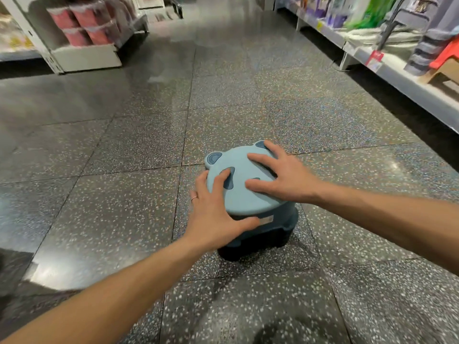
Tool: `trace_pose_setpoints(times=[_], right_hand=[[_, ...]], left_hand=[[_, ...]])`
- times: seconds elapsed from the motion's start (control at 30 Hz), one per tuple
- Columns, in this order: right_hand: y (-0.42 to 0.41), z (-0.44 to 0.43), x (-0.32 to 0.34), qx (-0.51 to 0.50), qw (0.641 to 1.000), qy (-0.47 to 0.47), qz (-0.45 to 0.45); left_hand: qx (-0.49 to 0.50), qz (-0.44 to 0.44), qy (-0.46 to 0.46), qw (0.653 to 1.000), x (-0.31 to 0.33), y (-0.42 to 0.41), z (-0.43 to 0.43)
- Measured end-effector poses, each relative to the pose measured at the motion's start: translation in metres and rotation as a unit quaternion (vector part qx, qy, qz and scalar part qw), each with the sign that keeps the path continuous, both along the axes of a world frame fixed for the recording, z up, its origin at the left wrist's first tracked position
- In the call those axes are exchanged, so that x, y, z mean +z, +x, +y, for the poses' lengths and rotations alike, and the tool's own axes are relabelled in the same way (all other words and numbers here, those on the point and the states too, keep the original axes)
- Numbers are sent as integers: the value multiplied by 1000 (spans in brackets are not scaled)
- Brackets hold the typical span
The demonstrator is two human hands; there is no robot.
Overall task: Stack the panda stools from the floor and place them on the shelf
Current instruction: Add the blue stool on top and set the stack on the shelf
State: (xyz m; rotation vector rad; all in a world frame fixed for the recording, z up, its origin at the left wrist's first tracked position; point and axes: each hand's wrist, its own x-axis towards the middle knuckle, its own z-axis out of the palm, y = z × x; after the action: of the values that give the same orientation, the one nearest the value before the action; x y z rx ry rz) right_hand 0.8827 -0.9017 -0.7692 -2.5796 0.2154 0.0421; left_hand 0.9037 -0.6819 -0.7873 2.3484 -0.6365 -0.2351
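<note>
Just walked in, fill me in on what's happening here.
A person in a shop aisle is bent over a blue panda stool on the speckled floor. The left hand lies spread on the near left edge of the seat, and the right hand lies flat on its right side. The stool looks like a nested stack, with darker bases below. It is still on the floor; the shelf on the right awaits.
</note>
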Motion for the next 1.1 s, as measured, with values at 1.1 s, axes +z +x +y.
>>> trace_pose_setpoints(times=[1.1], right_hand=[[-14, -32, -15, 41, 991, 109, -58]], left_hand=[[-7, 239, -303, 922, -22, 26, 12]])
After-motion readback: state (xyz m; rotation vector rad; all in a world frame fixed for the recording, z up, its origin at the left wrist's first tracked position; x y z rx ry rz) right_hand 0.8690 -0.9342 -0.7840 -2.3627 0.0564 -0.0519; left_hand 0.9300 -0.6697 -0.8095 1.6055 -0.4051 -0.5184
